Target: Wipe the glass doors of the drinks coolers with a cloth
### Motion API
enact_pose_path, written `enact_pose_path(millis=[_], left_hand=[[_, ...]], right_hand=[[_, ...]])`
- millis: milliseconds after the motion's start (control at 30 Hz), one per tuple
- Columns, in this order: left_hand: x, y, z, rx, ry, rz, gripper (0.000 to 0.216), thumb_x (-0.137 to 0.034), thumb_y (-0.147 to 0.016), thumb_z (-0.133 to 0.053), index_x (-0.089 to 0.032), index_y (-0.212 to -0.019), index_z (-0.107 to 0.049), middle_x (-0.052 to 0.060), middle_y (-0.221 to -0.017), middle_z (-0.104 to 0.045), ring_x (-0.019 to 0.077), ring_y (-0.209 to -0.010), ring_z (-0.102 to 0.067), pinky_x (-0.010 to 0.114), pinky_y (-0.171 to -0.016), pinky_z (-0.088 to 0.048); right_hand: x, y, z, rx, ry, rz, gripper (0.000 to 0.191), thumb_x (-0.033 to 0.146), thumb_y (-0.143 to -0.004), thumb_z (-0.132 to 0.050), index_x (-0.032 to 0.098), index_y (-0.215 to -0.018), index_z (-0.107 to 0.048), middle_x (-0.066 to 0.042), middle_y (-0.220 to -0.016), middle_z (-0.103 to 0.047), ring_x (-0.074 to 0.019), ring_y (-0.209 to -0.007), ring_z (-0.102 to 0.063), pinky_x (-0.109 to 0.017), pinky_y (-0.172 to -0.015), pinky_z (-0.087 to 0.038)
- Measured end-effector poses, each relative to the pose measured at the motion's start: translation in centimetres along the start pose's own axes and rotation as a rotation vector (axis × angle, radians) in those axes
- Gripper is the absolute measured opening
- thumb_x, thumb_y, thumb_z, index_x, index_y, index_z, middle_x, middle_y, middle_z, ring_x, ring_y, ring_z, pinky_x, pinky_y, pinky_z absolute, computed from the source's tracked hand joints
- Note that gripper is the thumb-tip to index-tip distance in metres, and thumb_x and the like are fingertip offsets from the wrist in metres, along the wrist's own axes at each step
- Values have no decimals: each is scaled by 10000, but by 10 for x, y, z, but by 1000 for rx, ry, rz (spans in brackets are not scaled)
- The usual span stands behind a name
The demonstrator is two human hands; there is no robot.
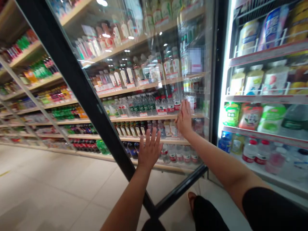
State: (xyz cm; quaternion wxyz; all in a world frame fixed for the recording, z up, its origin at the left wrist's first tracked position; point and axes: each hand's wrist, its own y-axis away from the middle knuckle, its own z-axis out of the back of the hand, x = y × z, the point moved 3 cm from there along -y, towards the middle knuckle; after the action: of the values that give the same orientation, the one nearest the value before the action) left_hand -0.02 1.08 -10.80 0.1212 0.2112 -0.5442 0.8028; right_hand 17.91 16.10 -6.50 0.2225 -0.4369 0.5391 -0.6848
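Observation:
A glass cooler door with a black frame stands swung open in front of me. My left hand is raised at the lower part of the pane, its fingers spread and nothing in it. Higher and to the right, my right hand is held up at the glass with its fingers stretched out, also holding nothing. Both palms face the pane; whether each one presses on it I cannot tell for certain. Through the glass, shelved bottles show behind the hands.
On the right is the lit cooler with bottles, cans and pouches on its shelves. Long wooden shelves of drinks run along the left and behind the door. The door's black bottom rail is near my foot on the tiled floor.

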Motion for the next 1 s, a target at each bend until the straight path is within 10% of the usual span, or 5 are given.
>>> enact_pose_path(millis=[333,500,733,833,1000], left_hand=[[2,0,-1,-60,-52,-65,558,-364,-978,-610,-72,-1444,-516,213,-1298,-683,307,-1330,-584,549,-1279,-89],[1,-3,2,-3,-17,-39,743,-381,-984,-605,-123,-1600,-279,199,-1556,-448,278,-1520,-331,519,-1288,-4],[1,-3,-1,-7,-1,-28,787,-391,-982,-609,-136,-1616,-220,185,-1595,-368,249,-1568,-170,517,-1289,11],[1,-4,0,-17,-27,-33,773,-403,-988,-598,-126,-1611,-235,177,-1597,-358,251,-1568,-152,512,-1290,16],[1,-4,0,6,0,-30,771,-368,-994,-590,-145,-1622,-201,185,-1590,-370,265,-1545,-252,529,-1288,20]], right_hand=[[135,-20,-23,588,-51,1003,549,150,-1003,-397,299,-1527,-459,64,-1602,-449,-118,-1547,-291,-384,-1314,-144],[83,-40,-11,319,-39,584,601,102,-995,-312,297,-1551,-427,10,-1610,-446,-133,-1573,-223,-450,-1316,-141],[-65,38,17,-101,-60,-333,595,254,-1001,-261,171,-1586,-330,-143,-1667,-301,-243,-1574,-222,-581,-1272,-235],[-71,-7,17,-123,-53,-333,603,232,-981,-261,147,-1571,-351,-146,-1670,-295,-237,-1577,-207,-556,-1287,-206],[-7,-49,2,3,0,10,618,189,-983,-260,186,-1598,-319,-81,-1679,-301,-192,-1594,-154,-513,-1298,-195]])
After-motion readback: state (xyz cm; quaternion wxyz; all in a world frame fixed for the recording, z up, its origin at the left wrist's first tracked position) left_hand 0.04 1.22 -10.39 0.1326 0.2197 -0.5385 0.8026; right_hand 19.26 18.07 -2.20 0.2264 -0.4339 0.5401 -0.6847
